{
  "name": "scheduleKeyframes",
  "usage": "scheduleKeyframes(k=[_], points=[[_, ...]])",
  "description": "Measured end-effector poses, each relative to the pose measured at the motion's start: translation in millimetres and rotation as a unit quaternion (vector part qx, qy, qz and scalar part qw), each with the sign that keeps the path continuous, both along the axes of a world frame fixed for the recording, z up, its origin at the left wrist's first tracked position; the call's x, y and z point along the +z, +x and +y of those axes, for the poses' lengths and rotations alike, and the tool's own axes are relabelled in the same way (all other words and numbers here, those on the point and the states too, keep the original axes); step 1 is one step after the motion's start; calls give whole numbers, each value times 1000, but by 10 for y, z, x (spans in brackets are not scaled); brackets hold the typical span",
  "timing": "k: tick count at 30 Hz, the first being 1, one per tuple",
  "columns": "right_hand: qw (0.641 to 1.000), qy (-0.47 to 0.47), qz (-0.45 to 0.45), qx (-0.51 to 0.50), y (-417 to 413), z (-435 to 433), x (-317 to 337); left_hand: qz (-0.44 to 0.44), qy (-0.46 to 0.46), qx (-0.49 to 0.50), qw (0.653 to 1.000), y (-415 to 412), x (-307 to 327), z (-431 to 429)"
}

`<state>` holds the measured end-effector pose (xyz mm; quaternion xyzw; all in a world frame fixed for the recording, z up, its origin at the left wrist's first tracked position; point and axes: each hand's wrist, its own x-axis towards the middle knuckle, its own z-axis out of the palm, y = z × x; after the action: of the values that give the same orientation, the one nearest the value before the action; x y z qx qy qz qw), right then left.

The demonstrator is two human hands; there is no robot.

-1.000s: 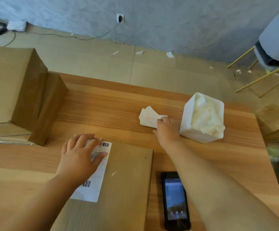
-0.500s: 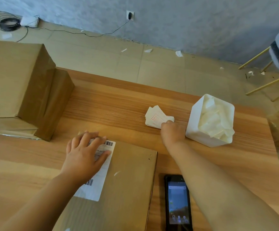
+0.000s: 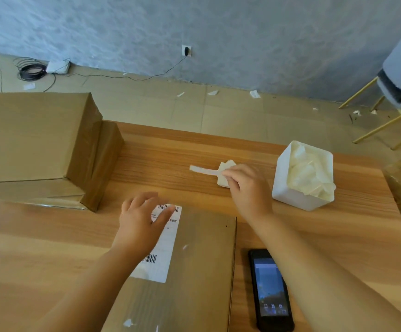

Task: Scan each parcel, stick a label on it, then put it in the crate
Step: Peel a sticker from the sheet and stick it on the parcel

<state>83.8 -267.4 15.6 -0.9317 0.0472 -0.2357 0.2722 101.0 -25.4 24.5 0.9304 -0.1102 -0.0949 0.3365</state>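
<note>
Now | left hand [image 3: 139, 221] spread flat on barcode label [image 3: 166, 248] | right hand [image 3: 247, 188] pinching sticker strip [image 3: 202, 170]

Parcel [image 3: 194, 271]: flat brown carton, lying on table [image 3: 158, 164], white barcoded sheet [image 3: 163, 255] on top. Label [image 3: 203, 170]: white strip, pinched by right hand [image 3: 247, 188], beside stack [image 3: 227, 164].

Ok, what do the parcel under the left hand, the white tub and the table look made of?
Parcel: matt brown cardboard, with creased edges and a paper label. White tub: probably moulded plastic, smooth and uniform, rounded corners. Table: wood or wood-look laminate; straight grain lines show, which one is unclear.
</note>
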Motion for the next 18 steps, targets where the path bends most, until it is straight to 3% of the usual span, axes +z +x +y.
scheduleKeyframes(k=[2, 4, 6, 10, 13, 16, 18], points=[[999, 3, -28, 30, -132, 171, 64, 115, -119, 44, 985, -35, 170, 5], [998, 10, -42, 51, -265, 335, 103, 207, -234, 95, 945, -61, 317, 25], [996, 13, -54, 67, -378, 485, 122, 239, -264, 114, 927, -96, 412, 65], [995, 32, -58, 77, -551, 731, 144, 218, -251, 91, 939, -164, 468, 211], [984, 172, 35, 42, -674, 883, 270, 208, -272, 95, 935, -192, 493, 329], [900, 414, 128, 34, -738, 1003, 495, 200, -297, 86, 930, -207, 534, 406], [854, 502, 136, 26, -720, 1056, 596, 206, -312, 81, 924, -217, 557, 437]])
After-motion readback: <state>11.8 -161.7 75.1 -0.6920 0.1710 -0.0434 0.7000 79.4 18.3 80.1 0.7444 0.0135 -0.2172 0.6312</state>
